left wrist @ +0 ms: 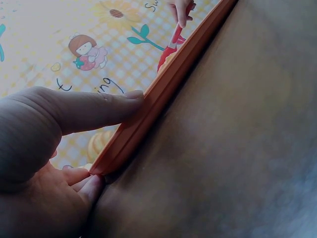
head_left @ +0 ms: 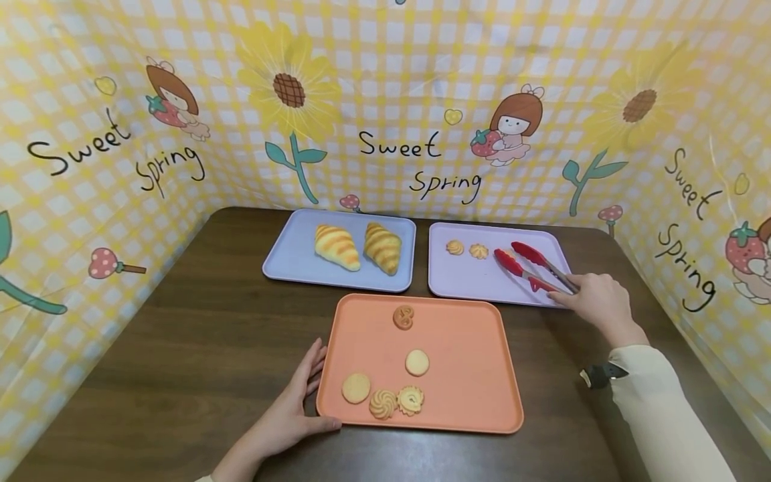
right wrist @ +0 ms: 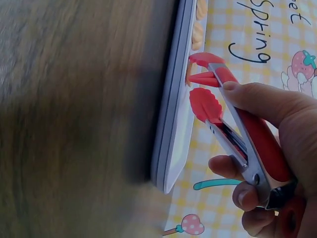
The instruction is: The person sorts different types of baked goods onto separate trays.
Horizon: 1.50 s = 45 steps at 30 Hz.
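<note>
An orange tray (head_left: 470, 361) lies in front of me with several cookies, among them a pretzel-shaped one (head_left: 403, 316) and a round one (head_left: 417, 362). My left hand (head_left: 299, 398) rests at its front left corner, fingers straight along the left edge. In the left wrist view the thumb (left wrist: 89, 111) presses on the orange rim (left wrist: 163, 94). My right hand (head_left: 593, 301) grips red tongs (head_left: 530, 268) over the purple tray (head_left: 470, 284), their tips apart and empty. Two small cookies (head_left: 454, 248) (head_left: 478, 252) lie just left of the tips. The right wrist view shows the tongs (right wrist: 247, 129) above the tray's edge (right wrist: 173, 114).
A blue tray (head_left: 289, 258) at the back left holds two croissants (head_left: 337, 246) (head_left: 383, 248). All three trays sit on a dark wooden table (head_left: 199, 348). A yellow checked cloth wall (head_left: 397, 80) closes off the back and both sides.
</note>
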Tool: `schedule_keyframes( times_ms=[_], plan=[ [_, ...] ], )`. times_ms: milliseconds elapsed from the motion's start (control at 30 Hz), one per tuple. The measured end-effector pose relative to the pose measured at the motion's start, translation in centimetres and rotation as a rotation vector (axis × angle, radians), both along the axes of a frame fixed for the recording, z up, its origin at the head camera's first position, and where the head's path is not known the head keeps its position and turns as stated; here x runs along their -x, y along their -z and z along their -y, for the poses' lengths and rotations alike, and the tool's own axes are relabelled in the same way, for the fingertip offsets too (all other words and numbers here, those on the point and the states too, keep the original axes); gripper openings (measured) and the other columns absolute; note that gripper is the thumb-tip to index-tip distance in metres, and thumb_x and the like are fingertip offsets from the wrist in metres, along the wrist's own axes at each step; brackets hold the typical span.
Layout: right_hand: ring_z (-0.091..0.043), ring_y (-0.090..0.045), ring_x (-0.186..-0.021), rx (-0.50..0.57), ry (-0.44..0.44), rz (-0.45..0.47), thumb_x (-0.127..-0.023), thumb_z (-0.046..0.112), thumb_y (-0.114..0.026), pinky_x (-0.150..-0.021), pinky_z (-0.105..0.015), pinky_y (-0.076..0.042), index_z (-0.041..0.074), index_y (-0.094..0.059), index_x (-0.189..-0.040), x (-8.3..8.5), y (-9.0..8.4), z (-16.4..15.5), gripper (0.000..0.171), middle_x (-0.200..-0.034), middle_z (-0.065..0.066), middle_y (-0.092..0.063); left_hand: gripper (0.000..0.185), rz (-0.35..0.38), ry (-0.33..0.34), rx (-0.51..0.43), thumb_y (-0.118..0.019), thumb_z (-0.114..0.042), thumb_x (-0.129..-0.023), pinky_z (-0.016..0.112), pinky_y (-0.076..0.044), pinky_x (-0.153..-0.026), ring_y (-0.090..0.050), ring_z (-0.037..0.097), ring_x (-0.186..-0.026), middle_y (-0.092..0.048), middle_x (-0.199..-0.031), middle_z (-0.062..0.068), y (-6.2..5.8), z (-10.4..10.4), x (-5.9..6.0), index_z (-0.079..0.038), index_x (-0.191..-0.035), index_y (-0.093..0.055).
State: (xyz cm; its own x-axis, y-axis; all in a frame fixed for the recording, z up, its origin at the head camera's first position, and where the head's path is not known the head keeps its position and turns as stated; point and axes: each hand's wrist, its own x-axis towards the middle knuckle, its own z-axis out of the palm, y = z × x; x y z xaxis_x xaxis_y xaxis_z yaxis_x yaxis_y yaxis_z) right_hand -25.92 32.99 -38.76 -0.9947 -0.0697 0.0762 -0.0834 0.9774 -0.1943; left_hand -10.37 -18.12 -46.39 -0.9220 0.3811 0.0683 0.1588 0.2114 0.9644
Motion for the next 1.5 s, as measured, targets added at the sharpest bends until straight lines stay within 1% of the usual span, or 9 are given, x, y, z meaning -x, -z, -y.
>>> schedule_keyframes(
  times_ms=[333,500,600,733,900,1167,1267,1400,1500],
  plan=[
    [-0.035,-0.052,-0.073,0.022,0.019,0.011,-0.083,0.054,-0.074,-0.052,-0.037,-0.038,-0.008,-0.058,-0.131,-0.3,0.2,-0.5,0.08,-0.107,-0.037,-0.062,0.122,0.009,0.009,0.01,-0.086,-0.013,-0.078,0.009,-0.028,-0.104,-0.014,0.048,-0.145,-0.009,-0.16,0.029,-0.2,0.0,0.0,-0.002,-0.158,0.004],
    [-0.039,-0.055,-0.075,0.017,0.014,-0.012,-0.083,0.06,-0.071,-0.052,-0.041,-0.042,-0.006,-0.059,-0.132,-0.6,0.0,-0.7,0.083,-0.114,-0.039,-0.06,0.121,0.008,0.004,0.011,-0.086,-0.013,-0.078,0.009,-0.028,-0.104,-0.014,0.048,-0.145,-0.01,-0.16,0.029,-0.2,0.0,-0.1,-0.002,-0.158,0.004],
    [-0.041,-0.057,-0.076,0.014,0.011,-0.031,-0.083,0.062,-0.07,-0.052,-0.043,-0.043,-0.006,-0.059,-0.132,-1.0,-0.3,-0.6,0.084,-0.114,-0.04,-0.059,0.121,0.006,0.005,0.01,-0.086,-0.013,-0.078,0.009,-0.028,-0.104,-0.014,0.048,-0.145,-0.01,-0.16,0.029,-0.3,0.0,-0.1,-0.002,-0.158,0.004],
    [-0.042,-0.059,-0.077,0.021,-0.004,-0.084,-0.083,0.06,-0.071,-0.054,-0.046,-0.044,-0.004,-0.061,-0.131,-2.2,-0.8,0.1,0.081,-0.108,-0.038,-0.062,0.122,0.007,0.003,0.015,-0.087,-0.013,-0.078,0.009,-0.028,-0.104,-0.014,0.047,-0.145,-0.01,-0.16,0.028,-0.2,0.1,0.0,-0.002,-0.158,0.004],
    [-0.041,-0.061,-0.075,0.055,-0.036,-0.169,-0.081,0.054,-0.076,-0.054,-0.047,-0.044,-0.001,-0.064,-0.128,-4.2,-1.3,1.5,0.074,-0.098,-0.034,-0.067,0.122,0.015,-0.001,0.015,-0.087,-0.013,-0.078,0.009,-0.028,-0.104,-0.014,0.047,-0.145,-0.01,-0.161,0.028,-0.1,0.1,-0.1,-0.002,-0.158,0.004],
    [-0.033,-0.061,-0.063,0.121,-0.149,-0.297,-0.072,0.042,-0.087,-0.052,-0.042,-0.041,0.004,-0.072,-0.121,-7.4,-2.0,4.3,0.064,-0.079,-0.021,-0.07,0.121,-0.002,0.003,0.011,-0.087,-0.013,-0.078,0.009,-0.028,-0.104,-0.015,0.047,-0.145,-0.01,-0.16,0.028,-0.1,0.1,0.0,-0.002,-0.158,0.003],
    [-0.031,-0.061,-0.061,0.137,-0.188,-0.3,-0.071,0.041,-0.088,-0.053,-0.042,-0.042,0.007,-0.073,-0.12,-8.2,-2.1,5.4,0.062,-0.077,-0.019,-0.071,0.121,0.003,0.002,0.008,-0.086,-0.012,-0.078,0.009,-0.028,-0.104,-0.014,0.047,-0.145,-0.009,-0.161,0.028,0.0,0.0,0.0,-0.002,-0.159,0.004],
    [-0.027,-0.062,-0.064,0.143,-0.211,-0.242,-0.072,0.043,-0.088,-0.056,-0.041,-0.044,0.009,-0.073,-0.122,-9.0,-1.9,6.5,0.063,-0.08,-0.015,-0.073,0.121,-0.002,0.0,0.009,-0.087,-0.011,-0.078,0.009,-0.028,-0.104,-0.014,0.047,-0.145,-0.01,-0.161,0.028,0.0,0.0,0.0,-0.002,-0.159,0.003],
    [-0.024,-0.062,-0.065,0.145,-0.244,-0.226,-0.071,0.042,-0.088,-0.056,-0.039,-0.045,0.009,-0.074,-0.121,-9.5,-1.5,6.9,0.062,-0.083,-0.012,-0.074,0.121,-0.006,0.003,0.01,-0.086,-0.012,-0.078,0.009,-0.028,-0.104,-0.014,0.048,-0.144,-0.01,-0.16,0.028,0.0,0.0,0.0,-0.001,-0.158,0.003]
  ],
)
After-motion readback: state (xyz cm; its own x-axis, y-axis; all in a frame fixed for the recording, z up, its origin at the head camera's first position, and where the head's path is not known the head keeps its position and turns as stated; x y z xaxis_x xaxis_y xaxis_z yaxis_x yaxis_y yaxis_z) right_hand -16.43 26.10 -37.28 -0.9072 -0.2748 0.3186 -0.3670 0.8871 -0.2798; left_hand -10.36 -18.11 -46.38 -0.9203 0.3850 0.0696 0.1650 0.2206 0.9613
